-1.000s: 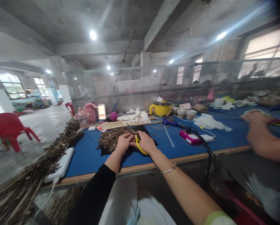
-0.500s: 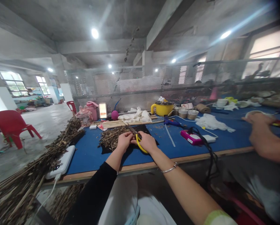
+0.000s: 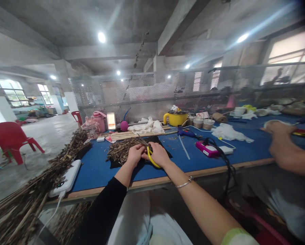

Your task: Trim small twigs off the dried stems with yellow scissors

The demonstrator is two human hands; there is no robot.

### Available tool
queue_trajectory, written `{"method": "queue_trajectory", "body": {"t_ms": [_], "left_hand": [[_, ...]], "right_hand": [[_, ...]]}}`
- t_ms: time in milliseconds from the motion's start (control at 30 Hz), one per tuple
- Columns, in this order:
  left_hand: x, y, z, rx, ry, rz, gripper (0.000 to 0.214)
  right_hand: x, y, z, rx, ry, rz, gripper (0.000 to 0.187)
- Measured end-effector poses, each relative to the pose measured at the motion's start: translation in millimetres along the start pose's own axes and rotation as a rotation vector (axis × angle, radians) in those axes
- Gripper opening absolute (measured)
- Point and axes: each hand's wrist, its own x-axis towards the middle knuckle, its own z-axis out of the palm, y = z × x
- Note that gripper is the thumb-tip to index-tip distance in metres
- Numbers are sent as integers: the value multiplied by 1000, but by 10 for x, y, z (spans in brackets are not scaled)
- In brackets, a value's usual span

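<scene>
My right hand point(image 3: 159, 154) is closed round yellow-handled scissors point(image 3: 149, 153), their blades pointing up and left over a black cloth point(image 3: 157, 140). My left hand point(image 3: 135, 154), in a black sleeve, is closed on dry brown twigs at the edge of a small twig pile point(image 3: 121, 149) lying on that cloth. Both hands touch each other on the blue table point(image 3: 96, 168), near its front edge.
A long bundle of dry stalks point(image 3: 40, 183) and a white power bank point(image 3: 68, 177) lie at the table's left. A pink device point(image 3: 208, 149), black cable, white rags, a yellow pot point(image 3: 176, 119) and cups sit further back. Another person's hand point(image 3: 282, 143) works at the right. A red chair point(image 3: 11, 137) stands on the left.
The hands stay together at the twig pile with the scissors; only slight shifts of the view. The other person's hand moved a little at the right.
</scene>
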Motion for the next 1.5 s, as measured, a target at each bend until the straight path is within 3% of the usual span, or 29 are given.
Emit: {"method": "queue_trajectory", "body": {"t_ms": [267, 500, 733, 867, 1067, 1300, 1500], "left_hand": [[18, -19, -19, 1, -20, -3, 19], [13, -19, -28, 17, -11, -4, 20], [46, -9, -23, -7, 104, -21, 20], [50, -11, -25, 13, 60, 10, 18], [31, -13, -24, -9, -15, 11, 23], [-7, 9, -14, 59, 45, -23, 25], [2, -23, -5, 50, 8, -30, 28]], "right_hand": [[-29, -53, -100, 28, -97, 50, 50], [-28, -62, -125, 12, -143, 97, 49], [-16, -36, -60, 9, -78, 97, 60], [-20, -23, -41, 19, -61, 38, 63], [-25, -40, -76, 45, -69, 39, 54], [-19, -49, -90, 37, -62, 91, 53], [-19, -56, -102, 49, -51, 123, 56]]}}
